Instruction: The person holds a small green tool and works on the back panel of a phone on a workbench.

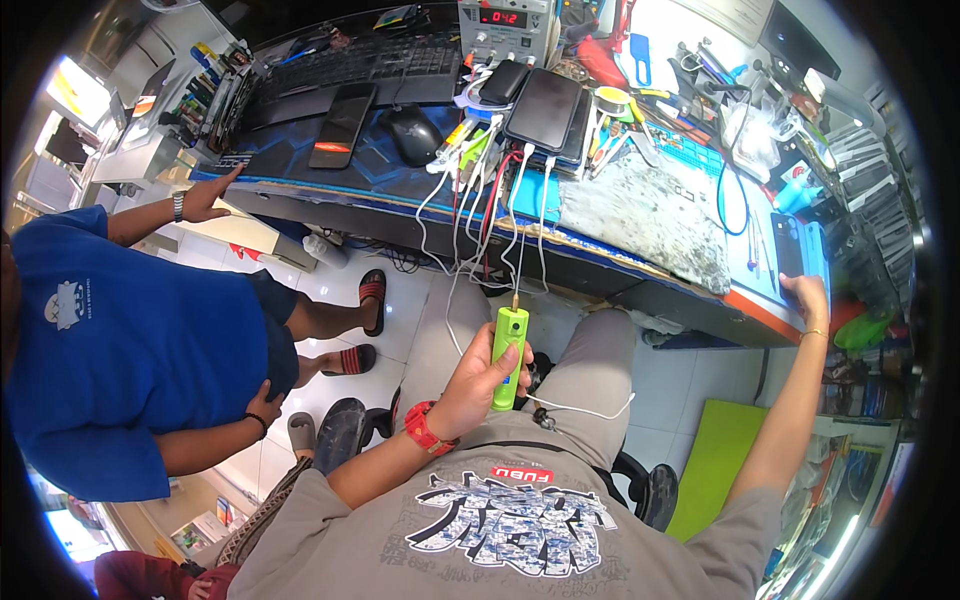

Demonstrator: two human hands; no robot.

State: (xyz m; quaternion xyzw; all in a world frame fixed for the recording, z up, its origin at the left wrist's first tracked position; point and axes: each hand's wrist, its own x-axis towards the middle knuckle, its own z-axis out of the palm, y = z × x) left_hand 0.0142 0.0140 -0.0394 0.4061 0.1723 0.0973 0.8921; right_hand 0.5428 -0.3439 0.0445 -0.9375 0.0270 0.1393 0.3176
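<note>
Above my lap, my left hand is wrapped round a lime-green handheld electric tool with a slim brass-coloured tip pointing away from me. A thin white cable lies close by it. At the far right, my right arm stretches out to the bench, and my right hand grips the near end of a dark smartphone. That phone lies on the white and blue work surface, beside a light-blue flat case. Part of the right hand's grip is hidden.
Several white charging cables hang off the bench edge from stacked phones. A power supply, mouse, keyboard and worn grey mat are on the bench. At left stands a person in a blue shirt, one hand at the bench.
</note>
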